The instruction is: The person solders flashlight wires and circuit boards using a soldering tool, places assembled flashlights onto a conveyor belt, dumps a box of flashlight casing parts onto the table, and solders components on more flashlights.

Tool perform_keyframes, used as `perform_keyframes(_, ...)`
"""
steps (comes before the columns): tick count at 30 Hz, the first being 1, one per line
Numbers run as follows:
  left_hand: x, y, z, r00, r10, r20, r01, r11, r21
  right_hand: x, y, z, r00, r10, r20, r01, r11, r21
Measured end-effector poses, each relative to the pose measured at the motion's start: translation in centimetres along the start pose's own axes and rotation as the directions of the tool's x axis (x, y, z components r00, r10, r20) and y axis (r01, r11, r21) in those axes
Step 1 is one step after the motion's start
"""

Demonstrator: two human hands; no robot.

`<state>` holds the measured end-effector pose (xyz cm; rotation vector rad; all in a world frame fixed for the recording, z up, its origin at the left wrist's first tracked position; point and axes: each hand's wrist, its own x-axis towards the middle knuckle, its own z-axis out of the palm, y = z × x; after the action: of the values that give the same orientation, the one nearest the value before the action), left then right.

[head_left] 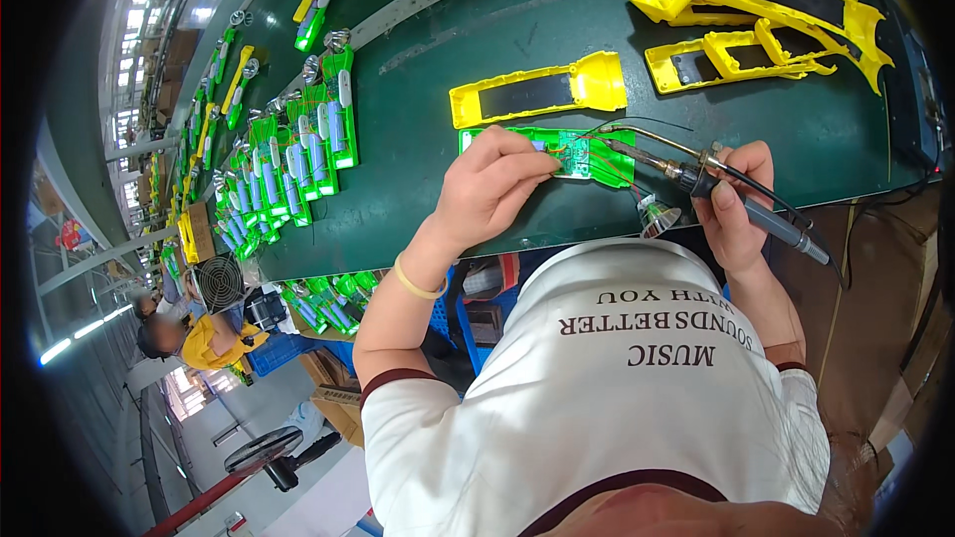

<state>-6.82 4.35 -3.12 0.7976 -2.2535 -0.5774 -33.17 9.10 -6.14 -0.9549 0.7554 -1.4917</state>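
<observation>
A green flashlight housing lies on the workbench, containing a circuit board and thin wires; a silvery reflector sits just beside it. The left hand bunches its fingers over the housing; whether they pinch a wire, I cannot tell. The right hand grips a soldering iron. Beyond lies a yellow casing; leftward, clustered green housings hold blue cells.

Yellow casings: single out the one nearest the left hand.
The lone yellow casing just beyond the green casing at the left hand; the other yellow casings lie farther off, at upper right or among green units at left.
</observation>
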Motion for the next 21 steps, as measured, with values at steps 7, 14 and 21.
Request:
perform_keyframes(7, 1.2, 0.5, 0.1, 0.999, 0.042, 0.018, -0.044, 0.986, 0.16, 0.1, -0.4, 0.2, 0.999, 0.041, 0.007, -0.041, 0.999, -0.018)
perform_keyframes(14, 2.3, 1.3, -1.0, 0.977, 0.032, 0.21, -0.083, 0.968, 0.238, 0.2, -0.4, 0.1, 0.997, 0.043, 0.068, -0.035, 0.994, -0.107)
perform_keyframes(21, 2.5, 1.4, -1.1, 0.976, 0.034, 0.217, -0.085, 0.969, 0.231, 0.2, -0.3, 0.0, 0.989, 0.037, 0.142, 0.005, 0.96, -0.281)
